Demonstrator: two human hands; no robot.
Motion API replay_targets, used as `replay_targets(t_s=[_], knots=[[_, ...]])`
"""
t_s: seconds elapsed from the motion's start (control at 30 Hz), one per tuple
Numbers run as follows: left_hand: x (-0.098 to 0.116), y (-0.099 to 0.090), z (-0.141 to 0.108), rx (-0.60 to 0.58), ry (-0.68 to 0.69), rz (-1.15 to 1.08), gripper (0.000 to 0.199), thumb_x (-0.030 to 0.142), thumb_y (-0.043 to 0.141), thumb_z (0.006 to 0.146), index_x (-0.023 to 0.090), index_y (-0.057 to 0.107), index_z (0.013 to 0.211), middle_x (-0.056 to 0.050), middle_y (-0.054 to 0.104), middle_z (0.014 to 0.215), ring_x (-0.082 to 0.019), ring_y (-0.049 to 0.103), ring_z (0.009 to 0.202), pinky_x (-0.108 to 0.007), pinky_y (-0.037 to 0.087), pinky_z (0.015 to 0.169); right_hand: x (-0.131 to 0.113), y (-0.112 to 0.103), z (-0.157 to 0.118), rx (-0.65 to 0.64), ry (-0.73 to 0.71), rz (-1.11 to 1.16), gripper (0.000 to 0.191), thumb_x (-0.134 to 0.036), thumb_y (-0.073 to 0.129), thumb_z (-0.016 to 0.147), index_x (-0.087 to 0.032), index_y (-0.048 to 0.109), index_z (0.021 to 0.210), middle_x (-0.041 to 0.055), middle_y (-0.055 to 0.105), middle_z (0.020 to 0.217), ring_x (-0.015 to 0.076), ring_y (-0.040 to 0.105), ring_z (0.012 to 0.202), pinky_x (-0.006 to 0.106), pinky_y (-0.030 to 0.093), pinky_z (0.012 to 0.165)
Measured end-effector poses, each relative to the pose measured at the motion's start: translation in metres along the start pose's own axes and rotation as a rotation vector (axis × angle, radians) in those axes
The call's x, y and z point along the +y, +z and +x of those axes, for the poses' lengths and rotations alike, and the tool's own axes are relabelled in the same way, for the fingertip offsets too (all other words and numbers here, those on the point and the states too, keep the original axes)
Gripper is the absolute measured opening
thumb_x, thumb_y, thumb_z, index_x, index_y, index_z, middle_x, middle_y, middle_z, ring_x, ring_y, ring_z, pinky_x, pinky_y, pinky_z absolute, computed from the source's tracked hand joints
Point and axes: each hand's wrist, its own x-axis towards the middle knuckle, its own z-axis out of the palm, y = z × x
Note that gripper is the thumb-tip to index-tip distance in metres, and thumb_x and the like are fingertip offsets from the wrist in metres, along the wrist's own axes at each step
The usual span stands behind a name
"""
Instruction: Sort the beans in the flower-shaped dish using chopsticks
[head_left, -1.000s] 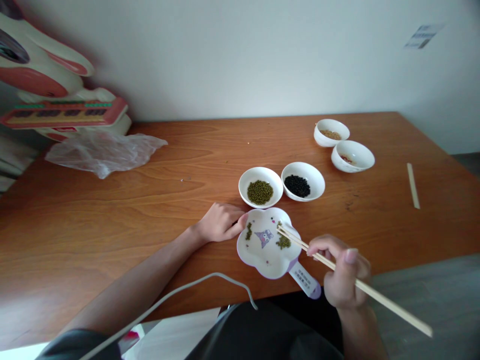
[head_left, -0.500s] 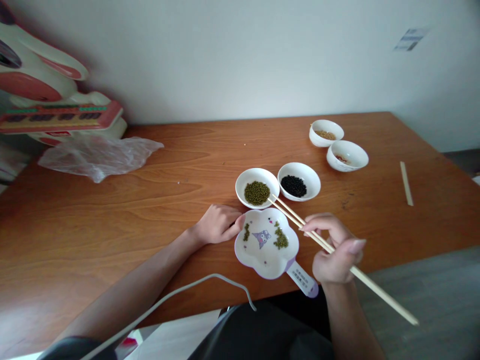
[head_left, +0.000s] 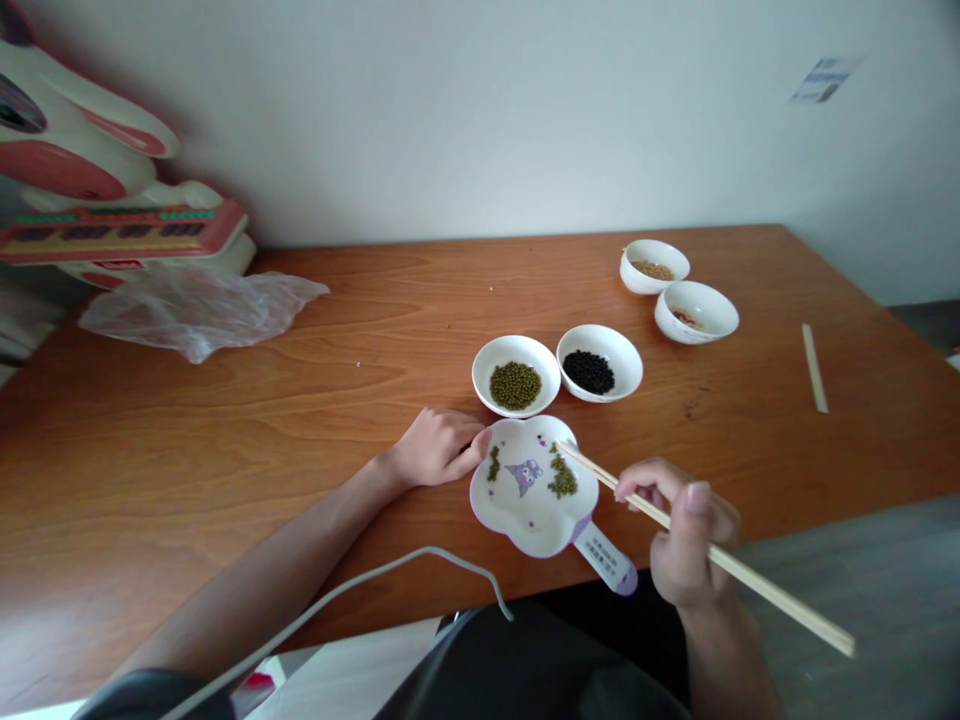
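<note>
My right hand (head_left: 686, 520) grips a pair of light wooden chopsticks (head_left: 772, 595), their tips close together over the upper right of a white flower-shaped dish (head_left: 536, 525) with a purple rim and handle. Small green beans (head_left: 562, 478) lie in two groups in the dish, around a printed cartoon figure. My left hand (head_left: 439, 447) rests on the table, its fingers curled, the thumb side touching the dish's left edge. Just behind the dish stand a white bowl of green beans (head_left: 515, 385) and a white bowl of black beans (head_left: 589, 372).
Two more white bowls, one with tan grains (head_left: 652, 270) and one with reddish bits (head_left: 686, 318), stand at the back right. A wooden strip (head_left: 814, 368) lies far right. A plastic bag (head_left: 202, 312) and toy keyboard (head_left: 120, 235) are at left; a white cable (head_left: 360, 580) crosses in front.
The chopsticks' tips have moved from the green bean bowl's right edge down to the dish and come together. My right hand has shifted down and right. My left hand is unchanged.
</note>
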Motion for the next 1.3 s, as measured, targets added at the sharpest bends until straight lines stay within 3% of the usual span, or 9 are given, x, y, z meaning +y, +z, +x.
replay_targets(t_s=[0.17, 0.57, 1.3], knots=[[-0.001, 0.0, -0.001, -0.002, 0.001, -0.003, 0.044, 0.035, 0.034, 0.11, 0.018, 0.054, 0.074, -0.003, 0.067, 0.072, -0.014, 0.058, 0.064, -0.028, 0.039, 0.062, -0.002, 0.001, -0.003, -0.05, 0.055, -0.053, 0.063, -0.051, 0.025, 0.111, -0.02, 0.067, 0.076, 0.0027, 0.064, 0.066, 0.015, 0.057, 0.06, 0.03, 0.041, 0.057], [-0.001, 0.002, -0.001, -0.016, -0.006, -0.002, 0.044, 0.035, 0.034, 0.11, 0.019, 0.053, 0.074, -0.002, 0.065, 0.072, -0.013, 0.058, 0.065, -0.027, 0.04, 0.064, 0.006, 0.003, -0.002, -0.141, 0.027, -0.073, 0.06, -0.048, 0.023, 0.111, -0.023, 0.068, 0.081, 0.0039, 0.068, 0.071, 0.0168, 0.062, 0.064, 0.031, 0.046, 0.061], [0.001, 0.0, 0.0, 0.001, 0.01, -0.006, 0.046, 0.035, 0.033, 0.111, 0.018, 0.054, 0.073, -0.002, 0.065, 0.071, -0.013, 0.056, 0.062, -0.028, 0.038, 0.063, 0.019, 0.008, -0.008, -0.097, 0.057, -0.001, 0.058, -0.04, 0.023, 0.113, -0.023, 0.069, 0.082, 0.0021, 0.068, 0.075, 0.0146, 0.063, 0.07, 0.03, 0.045, 0.066]])
